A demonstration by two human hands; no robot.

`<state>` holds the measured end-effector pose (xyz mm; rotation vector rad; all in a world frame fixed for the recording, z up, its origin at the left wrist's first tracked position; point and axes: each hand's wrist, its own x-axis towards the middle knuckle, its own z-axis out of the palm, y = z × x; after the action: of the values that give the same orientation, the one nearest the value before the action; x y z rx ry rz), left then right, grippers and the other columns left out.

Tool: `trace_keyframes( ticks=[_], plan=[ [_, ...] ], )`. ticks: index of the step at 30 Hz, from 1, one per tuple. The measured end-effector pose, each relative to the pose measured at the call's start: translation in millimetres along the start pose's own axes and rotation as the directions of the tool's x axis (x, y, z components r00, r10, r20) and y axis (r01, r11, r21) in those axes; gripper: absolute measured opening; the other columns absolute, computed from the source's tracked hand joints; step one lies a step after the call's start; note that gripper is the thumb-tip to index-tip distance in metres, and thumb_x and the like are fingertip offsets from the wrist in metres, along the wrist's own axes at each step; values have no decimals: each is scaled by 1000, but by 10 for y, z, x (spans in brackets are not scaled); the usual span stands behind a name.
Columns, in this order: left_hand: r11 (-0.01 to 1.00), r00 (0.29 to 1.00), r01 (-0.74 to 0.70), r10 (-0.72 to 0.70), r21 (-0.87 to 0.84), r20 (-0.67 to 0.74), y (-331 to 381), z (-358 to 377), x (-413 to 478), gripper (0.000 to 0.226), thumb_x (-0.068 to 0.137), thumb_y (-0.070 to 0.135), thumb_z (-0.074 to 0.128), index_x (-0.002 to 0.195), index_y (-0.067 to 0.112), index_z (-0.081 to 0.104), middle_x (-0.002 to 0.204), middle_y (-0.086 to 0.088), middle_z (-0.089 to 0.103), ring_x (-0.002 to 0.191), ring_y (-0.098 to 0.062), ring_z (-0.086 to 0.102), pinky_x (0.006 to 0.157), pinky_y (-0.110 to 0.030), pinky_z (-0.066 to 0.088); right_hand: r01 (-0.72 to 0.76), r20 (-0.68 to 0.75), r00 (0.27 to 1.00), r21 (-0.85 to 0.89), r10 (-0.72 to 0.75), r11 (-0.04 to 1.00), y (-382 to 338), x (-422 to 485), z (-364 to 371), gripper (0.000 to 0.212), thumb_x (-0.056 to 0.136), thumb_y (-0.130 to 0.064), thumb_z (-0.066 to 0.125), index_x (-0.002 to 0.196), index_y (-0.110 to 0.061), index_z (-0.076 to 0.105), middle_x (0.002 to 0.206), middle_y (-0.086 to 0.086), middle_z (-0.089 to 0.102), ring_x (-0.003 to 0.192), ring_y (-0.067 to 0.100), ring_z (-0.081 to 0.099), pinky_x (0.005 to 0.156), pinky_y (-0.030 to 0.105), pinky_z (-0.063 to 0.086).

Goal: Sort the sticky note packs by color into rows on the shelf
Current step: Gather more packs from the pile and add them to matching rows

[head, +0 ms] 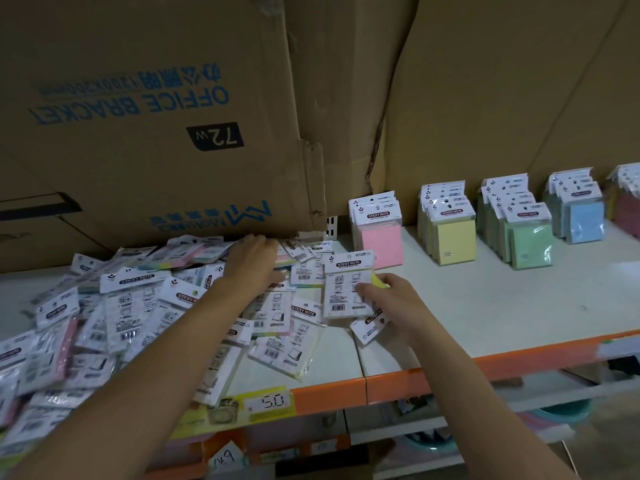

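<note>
The left hand [254, 258] rests flat on a big messy pile of sticky note packs [121, 313] on the white shelf [485, 306]. The right hand [391, 303] holds one yellow pack [346, 289], back side showing. To the right stand a pink row [381, 237], a yellow row [455, 242], a green row [528, 245] and a blue row [585, 221].

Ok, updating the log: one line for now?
left hand on pile | right hand holds pack | sorted rows at right

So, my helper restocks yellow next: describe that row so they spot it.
On the white shelf, right of the loose pile, sorted rows stand before the cardboard. The yellow row is second from the left, between the pink row and green row; only its pads are pale yellow.
</note>
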<state>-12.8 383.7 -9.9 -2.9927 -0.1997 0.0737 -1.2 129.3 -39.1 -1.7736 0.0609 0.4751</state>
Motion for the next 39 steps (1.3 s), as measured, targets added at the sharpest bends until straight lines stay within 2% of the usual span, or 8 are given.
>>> trace_keyframes(
  ticks=[7,10,14,17,21,26,32,39],
  plan=[
    [984,997,16,-2,175,-80,41,-24,76,17,95,10,52,108,9,63,98,-9,71,89,-28,65,59,-32,39,15,-4,1000,11,-15,1000,107,-34,-138,20,87,-24,72,102,-12,65,92,6,76,75,21,75,63,34,60],
    [974,979,14,34,228,-203,242,-38,-48,14,97,14,50,100,13,63,86,-5,71,73,-23,64,53,-28,34,15,-12,1000,49,-15,999,160,-49,-201,20,87,-23,72,102,-11,65,92,8,77,79,26,75,73,45,62],
    [972,978,-77,116,220,-171,693,102,-103,29,94,20,55,120,8,55,103,-10,69,95,-27,61,65,-35,45,13,-15,1000,47,-12,999,205,-88,-298,19,88,-24,72,101,-11,65,85,4,77,76,26,75,69,43,62],
    [994,995,-64,70,83,-72,779,134,-51,58,94,51,52,134,10,45,129,-18,58,120,-35,48,86,-41,46,20,-32,999,25,-20,999,223,-105,-371,19,88,-25,72,99,-11,66,89,7,77,80,27,75,74,47,61],
    [997,996,-73,72,20,54,665,95,92,86,80,70,59,140,12,36,136,-18,50,122,-35,46,90,-41,44,14,-33,999,36,-13,999,238,-115,-423,20,88,-25,72,100,-10,66,93,9,77,82,28,75,77,48,61],
    [978,983,-184,183,93,20,677,42,231,74,88,61,56,136,6,42,121,-15,62,104,-30,61,67,-33,41,9,-14,1000,17,-9,1000,229,-104,-422,19,88,-26,71,100,-12,66,94,9,77,85,28,74,81,48,60],
    [969,985,-169,171,181,4,774,122,131,59,98,23,49,145,-3,24,126,-28,57,106,-37,60,69,-36,39,9,-4,1000,20,-9,1000,218,-114,-425,19,89,-24,71,100,-10,65,94,10,77,85,28,74,83,51,59],
    [976,967,-78,24,-203,-255,621,-118,-208,33,98,25,42,123,4,40,80,-7,55,62,-25,55,49,-29,32,28,29,999,90,-30,996,129,-163,-309,19,90,-22,69,103,-10,65,95,10,77,85,30,75,81,56,59]
  ],
)
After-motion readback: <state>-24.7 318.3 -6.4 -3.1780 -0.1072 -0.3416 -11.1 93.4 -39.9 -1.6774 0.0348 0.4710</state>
